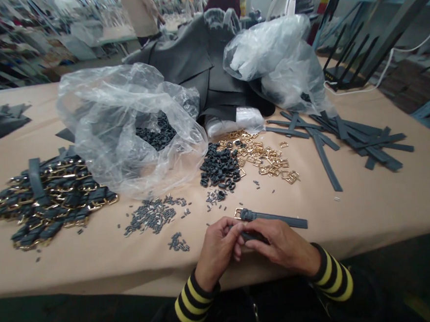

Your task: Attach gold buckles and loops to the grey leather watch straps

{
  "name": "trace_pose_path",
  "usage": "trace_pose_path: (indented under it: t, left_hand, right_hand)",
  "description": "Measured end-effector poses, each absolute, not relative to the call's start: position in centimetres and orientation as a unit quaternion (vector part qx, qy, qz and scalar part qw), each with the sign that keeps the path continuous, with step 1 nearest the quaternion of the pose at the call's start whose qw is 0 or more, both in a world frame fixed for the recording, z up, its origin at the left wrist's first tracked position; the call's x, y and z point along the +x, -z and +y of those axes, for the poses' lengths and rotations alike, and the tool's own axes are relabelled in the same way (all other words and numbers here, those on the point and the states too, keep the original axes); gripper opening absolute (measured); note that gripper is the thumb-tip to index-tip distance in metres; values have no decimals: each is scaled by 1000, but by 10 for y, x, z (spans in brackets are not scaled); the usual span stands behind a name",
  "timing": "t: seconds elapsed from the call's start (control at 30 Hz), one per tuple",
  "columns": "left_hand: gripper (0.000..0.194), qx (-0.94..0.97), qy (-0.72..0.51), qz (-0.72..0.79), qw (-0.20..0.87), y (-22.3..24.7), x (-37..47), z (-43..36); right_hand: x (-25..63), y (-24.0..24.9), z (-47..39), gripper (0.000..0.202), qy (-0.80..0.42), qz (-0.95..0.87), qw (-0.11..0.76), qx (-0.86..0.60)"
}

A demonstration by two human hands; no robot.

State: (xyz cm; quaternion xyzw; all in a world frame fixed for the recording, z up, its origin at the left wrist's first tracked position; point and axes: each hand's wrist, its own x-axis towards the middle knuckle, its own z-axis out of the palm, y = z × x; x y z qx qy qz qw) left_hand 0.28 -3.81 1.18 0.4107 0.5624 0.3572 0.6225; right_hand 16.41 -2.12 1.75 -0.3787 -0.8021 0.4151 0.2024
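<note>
My left hand (223, 244) and my right hand (277, 242) meet close to the table's front edge, fingers closed on a dark leather strap (251, 235). Most of that strap is hidden by the fingers. Just beyond them lies another strap (278, 219) with a gold buckle (238, 213) at its left end. Dark leather loops (220, 165) are heaped farther back, touching a spread of loose gold buckles (262, 153). Small dark and silvery pieces (150, 215) lie scattered left of my hands.
A stack of buckled straps (55, 196) fills the left side. An open plastic bag (124, 123) holds more loops. Plain straps (360, 136) lie at the right, near a router (345, 76) with a white cable. Grey material (192, 49) and another bag (274, 54) stand behind.
</note>
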Motion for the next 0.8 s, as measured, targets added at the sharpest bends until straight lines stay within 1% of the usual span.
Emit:
trace_pose_path:
  t: [0.07, 0.13, 0.17, 0.2, 0.27, 0.3, 0.37, 0.43, 0.5, 0.57, 0.63, 0.73, 0.77, 0.8]
  left_hand:
    - [26, 392, -361, 557, 637, -12, 5, -37]
    - [24, 428, -364, 561, 607, -13, 2, -31]
    - [21, 475, -370, 571, 557, -14, -1, -26]
    - [18, 536, -378, 582, 480, -14, -7, -19]
    - [14, 669, -371, 582, 276, -13, -19, -3]
    - [14, 723, -342, 569, 191, -11, -25, 6]
    - [14, 798, -252, 537, 108, -7, -36, 22]
    - [14, 827, -186, 523, 90, -4, -42, 34]
    - [13, 824, -184, 524, 111, -4, -43, 38]
    - [10, 791, -244, 535, 170, -8, -40, 35]
    - [9, 714, -314, 552, 294, -13, -34, 27]
    - [16, 519, -384, 536, 544, -21, -21, 12]
    - [17, 454, -400, 519, 604, -22, -17, 7]
    - [18, 400, -418, 503, 642, -23, -13, 3]
  right_hand:
    - [163, -17, -23, 11, -405, -800, 196, -396]
    - [162, -16, -22, 10, -434, -766, 202, -429]
    - [162, -15, -21, 11, -465, -737, 207, -444]
    - [162, -15, -19, 9, -504, -702, 213, -455]
    - [164, -14, -16, 10, -587, -630, 218, -459]
    - [165, -14, -14, 12, -622, -601, 215, -455]
    - [167, -15, -11, 15, -668, -561, 206, -443]
    - [167, -17, -9, 15, -684, -546, 204, -438]
    - [165, -19, -8, 13, -675, -554, 206, -442]
    - [163, -22, -7, 13, -634, -586, 219, -455]
    - [159, -23, -7, 17, -573, -632, 238, -464]
    - [154, -24, -7, 21, -499, -678, 254, -476]
    - [153, -25, -7, 21, -485, -686, 254, -480]
    - [152, -25, -7, 21, -472, -692, 252, -485]
